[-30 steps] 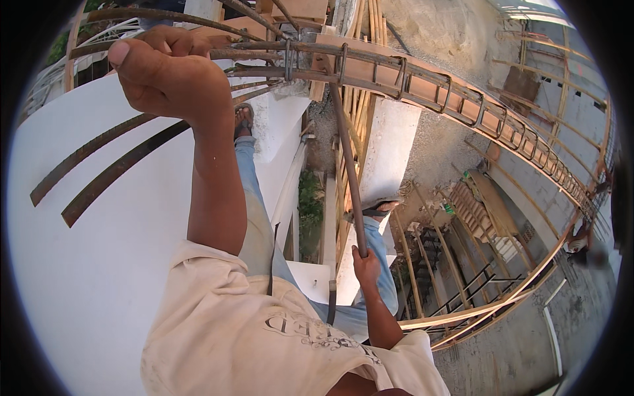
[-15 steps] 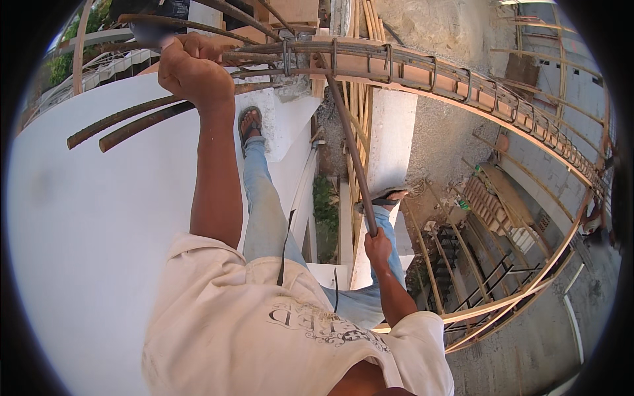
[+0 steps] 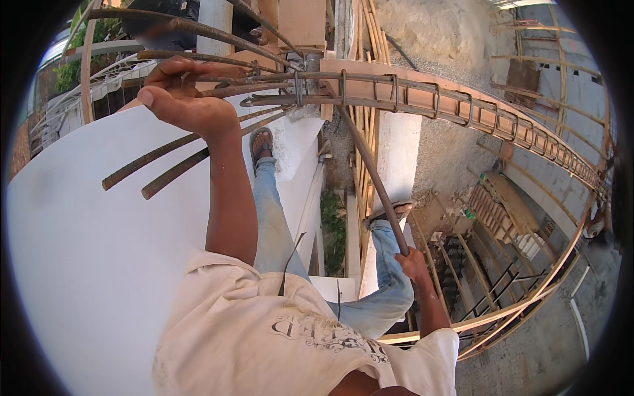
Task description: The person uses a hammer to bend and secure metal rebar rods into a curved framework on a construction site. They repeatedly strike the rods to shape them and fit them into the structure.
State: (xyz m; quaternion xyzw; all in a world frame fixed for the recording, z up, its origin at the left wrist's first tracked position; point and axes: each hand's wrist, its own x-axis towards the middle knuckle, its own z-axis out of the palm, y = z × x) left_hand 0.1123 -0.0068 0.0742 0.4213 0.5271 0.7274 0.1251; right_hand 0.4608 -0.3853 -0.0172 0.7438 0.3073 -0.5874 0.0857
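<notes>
My left hand is raised at the upper left, palm showing, thumb out and fingers loosely stretched against the rusty reinforcing bars. It does not close round any of them. Low on the right, my right hand grips the near end of a long brown metal bar. The bar slants up and left, and its far end meets the rebar cage beside the column top. Whether that end hooks onto the cage is hard to see. Two thick bar ends stick out below my left hand.
My feet stand far apart, one on a ledge and one by a pale plank. Between them is a drop with greenery. A white surface fills the left. Bamboo poles and timber framing lie lower right.
My left hand has opened from a fist at the bars. My right hand has moved right and nearer with the metal bar. The whole view has shifted slightly.
</notes>
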